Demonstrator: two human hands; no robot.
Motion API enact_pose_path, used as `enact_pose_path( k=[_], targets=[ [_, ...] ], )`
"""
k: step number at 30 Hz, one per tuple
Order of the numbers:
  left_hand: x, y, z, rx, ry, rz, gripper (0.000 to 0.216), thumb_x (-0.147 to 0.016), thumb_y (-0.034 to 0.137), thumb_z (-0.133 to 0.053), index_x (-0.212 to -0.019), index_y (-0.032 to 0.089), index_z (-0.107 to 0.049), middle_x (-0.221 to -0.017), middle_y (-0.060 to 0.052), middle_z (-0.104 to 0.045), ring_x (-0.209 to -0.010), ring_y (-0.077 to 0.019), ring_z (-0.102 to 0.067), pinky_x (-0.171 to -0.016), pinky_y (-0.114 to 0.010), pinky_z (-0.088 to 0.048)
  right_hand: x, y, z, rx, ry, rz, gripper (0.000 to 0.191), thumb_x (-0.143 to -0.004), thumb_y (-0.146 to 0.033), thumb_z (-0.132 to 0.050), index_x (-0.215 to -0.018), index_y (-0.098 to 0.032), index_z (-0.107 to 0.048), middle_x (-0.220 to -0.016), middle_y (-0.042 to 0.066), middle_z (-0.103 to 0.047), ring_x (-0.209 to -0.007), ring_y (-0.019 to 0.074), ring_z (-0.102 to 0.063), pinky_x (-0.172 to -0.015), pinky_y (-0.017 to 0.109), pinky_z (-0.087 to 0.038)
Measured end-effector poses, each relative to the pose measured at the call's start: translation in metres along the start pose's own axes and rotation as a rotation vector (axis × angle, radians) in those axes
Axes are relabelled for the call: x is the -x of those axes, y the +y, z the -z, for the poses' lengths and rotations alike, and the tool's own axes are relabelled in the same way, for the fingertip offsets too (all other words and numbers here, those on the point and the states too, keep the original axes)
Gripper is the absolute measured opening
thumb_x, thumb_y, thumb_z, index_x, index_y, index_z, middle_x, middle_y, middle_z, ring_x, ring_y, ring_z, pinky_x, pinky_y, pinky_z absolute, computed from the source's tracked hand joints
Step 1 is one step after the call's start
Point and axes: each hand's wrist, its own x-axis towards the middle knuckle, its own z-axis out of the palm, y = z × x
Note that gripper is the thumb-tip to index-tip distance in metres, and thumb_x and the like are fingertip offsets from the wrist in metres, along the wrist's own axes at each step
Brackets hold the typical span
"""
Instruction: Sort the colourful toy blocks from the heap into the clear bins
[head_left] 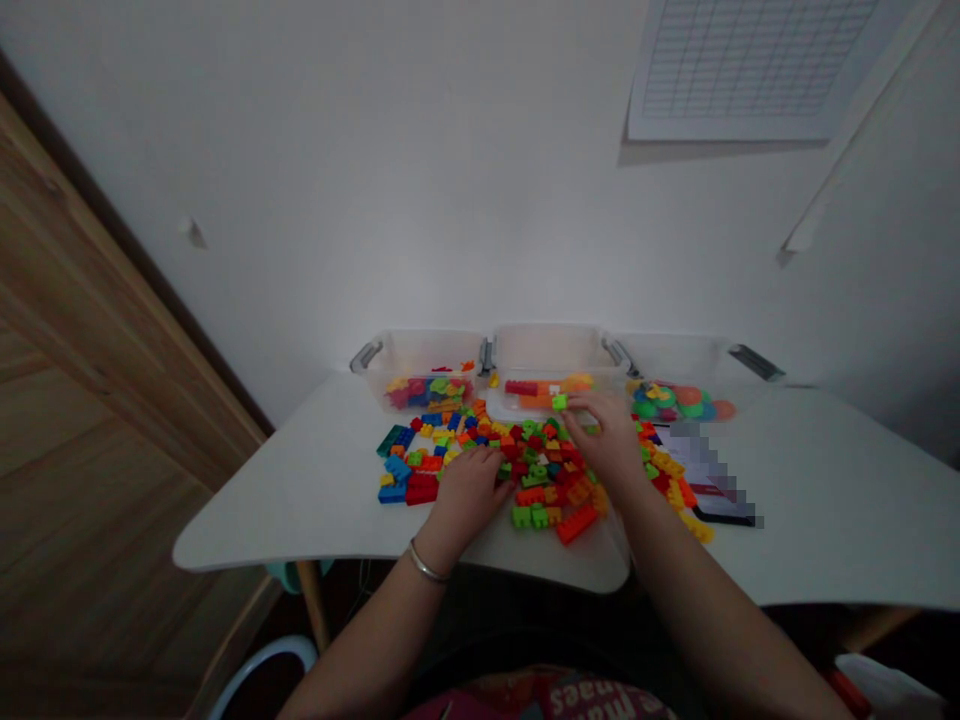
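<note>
My right hand (pixel 609 440) pinches a light green toy brick (pixel 559 402) between thumb and fingertips, just in front of the middle clear bin (pixel 553 350). Inside that bin lie red, orange and yellow bricks. My left hand (pixel 469 490), a bangle on its wrist, rests at the near side of a spread pile of coloured bricks (pixel 536 455). Its thumb and fingers are apart, touching the pile, and nothing shows in its grasp. Near it are blue bricks (pixel 394 493) on the left and a red-orange brick (pixel 577 524) on the right.
The left clear bin (pixel 375 375) contains small coloured pieces; the right one (pixel 731 380) contains round coloured pieces. A tablet-like flat device (pixel 720 480) lies right of the pile. All stand on a white table (pixel 270 510) against a wall.
</note>
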Motion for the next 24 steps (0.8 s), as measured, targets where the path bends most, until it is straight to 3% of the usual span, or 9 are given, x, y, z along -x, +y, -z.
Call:
enact_pose_path(
  k=[4, 7, 16, 24],
  targets=[
    [0.0, 0.0, -0.001, -0.004, 0.002, -0.01, 0.029, -0.087, 0.036, -0.06, -0.112, 0.02, -0.062, -0.118, -0.009, -0.065, -0.108, -0.0242, -0.06, -0.093, -0.035, -0.048, -0.037, 0.026, 0.014, 0.044, 0.236, -0.095, 0.012, -0.082, -0.029, -0.059, -0.08, -0.022, -0.068, -0.091, 0.005, -0.074, -0.091, 0.021, -0.066, -0.088, 0.04, -0.048],
    [-0.001, 0.001, 0.0, -0.012, -0.007, -0.009, 0.027, -0.087, 0.034, -0.061, -0.11, 0.02, -0.062, -0.118, -0.009, -0.065, -0.108, -0.0236, -0.06, -0.093, -0.035, -0.048, -0.058, 0.044, 0.012, 0.07, 0.26, -0.168, 0.016, -0.081, -0.031, -0.057, -0.081, -0.021, -0.07, -0.091, 0.006, -0.075, -0.091, 0.0214, -0.066, -0.09, 0.04, -0.047],
    [-0.001, 0.001, 0.001, -0.014, 0.001, -0.044, 0.026, -0.088, 0.033, -0.06, -0.11, 0.019, -0.062, -0.118, -0.009, -0.065, -0.105, -0.0246, -0.061, -0.091, -0.037, -0.049, -0.055, 0.054, -0.024, 0.287, -0.059, -0.318, 0.033, -0.088, -0.034, -0.046, -0.086, -0.021, -0.076, -0.096, 0.006, -0.075, -0.096, 0.0239, -0.061, -0.094, 0.043, -0.042],
    [-0.003, 0.0, 0.0, -0.043, -0.029, -0.041, 0.027, -0.088, 0.035, -0.059, -0.111, 0.02, -0.062, -0.116, -0.009, -0.063, -0.1, -0.024, -0.063, -0.085, -0.035, -0.05, -0.052, 0.057, -0.016, 0.342, -0.245, -0.26, 0.036, -0.092, -0.037, -0.045, -0.093, -0.018, -0.075, -0.099, 0.009, -0.074, -0.099, 0.0262, -0.06, -0.096, 0.046, -0.04]
  ],
)
